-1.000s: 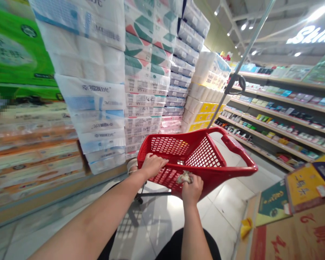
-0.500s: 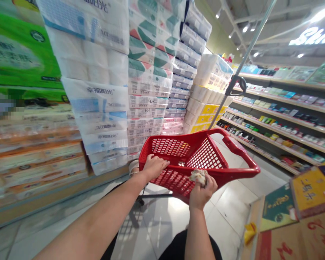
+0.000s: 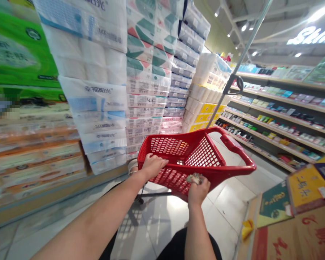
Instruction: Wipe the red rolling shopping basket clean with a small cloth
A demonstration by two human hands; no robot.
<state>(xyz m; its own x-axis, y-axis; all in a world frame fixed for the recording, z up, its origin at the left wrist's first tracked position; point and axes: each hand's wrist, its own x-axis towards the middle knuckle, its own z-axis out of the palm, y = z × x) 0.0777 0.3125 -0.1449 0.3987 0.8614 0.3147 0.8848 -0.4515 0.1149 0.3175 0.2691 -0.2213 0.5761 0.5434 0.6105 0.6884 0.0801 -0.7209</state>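
Observation:
A red plastic shopping cart (image 3: 234, 170) with a grid-like basket stands crosswise in front of me. My left hand (image 3: 153, 166) is closed over the near rim of its basket, towards the left end. At the near side wall, my right hand (image 3: 200, 190) has its fingers wrapped round a crumpled, pale, mottled cloth (image 3: 194, 178). The cloth lies against or just in front of the red wall; whether it touches is hard to tell. Part of it is hidden by my fingers.
A metal pole (image 3: 219, 104) with a black loop rises by the cart. Tall stacks of toilet paper packs (image 3: 99, 104) line the left and back. Cardboard cartons (image 3: 295, 234) stand at the lower right, near a yellow scrap (image 3: 247, 229). Stocked shelves (image 3: 281, 119) fill the right.
My right hand and the cloth have shifted slightly left along the cart's side, and the cloth sits a little lower. My left hand keeps its hold on the rim. The view has moved slightly.

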